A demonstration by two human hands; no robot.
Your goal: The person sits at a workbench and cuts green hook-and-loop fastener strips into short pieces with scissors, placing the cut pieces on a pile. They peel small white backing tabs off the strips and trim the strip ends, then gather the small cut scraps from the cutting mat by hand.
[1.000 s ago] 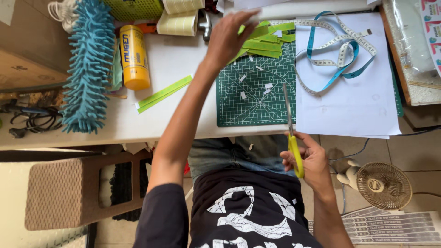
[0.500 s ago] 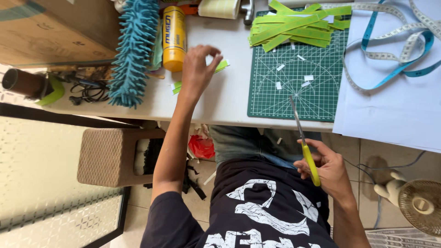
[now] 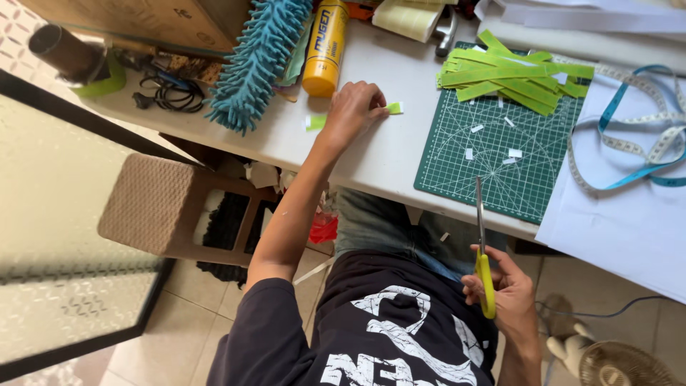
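Two hands work here, far apart. From the left: a brown tube [image 3: 61, 51] and black cables [image 3: 170, 91] at the table edge, then a teal fluffy duster [image 3: 257, 61] and a yellow can [image 3: 326, 48]. Just beside the can, the left hand [image 3: 351, 109] rests on a light green paper strip [image 3: 393, 108] lying flat on the white table [image 3: 400, 154]; fingers are curled over it, but I cannot tell if they pinch it or only press. More to the right are a green cutting mat [image 3: 493, 168] w/ small white scraps, a pile of green strips [image 3: 511, 78] at its top edge, and a blue measuring tape [image 3: 632, 136]. The right hand [image 3: 504, 289] grips yellow-handled scissors [image 3: 482, 250] tight, blades closed, tips over the mat's near edge, below table level. To pick the strip well, I think it is better to slide it to the edge and pinch one end, w/o creasing it.
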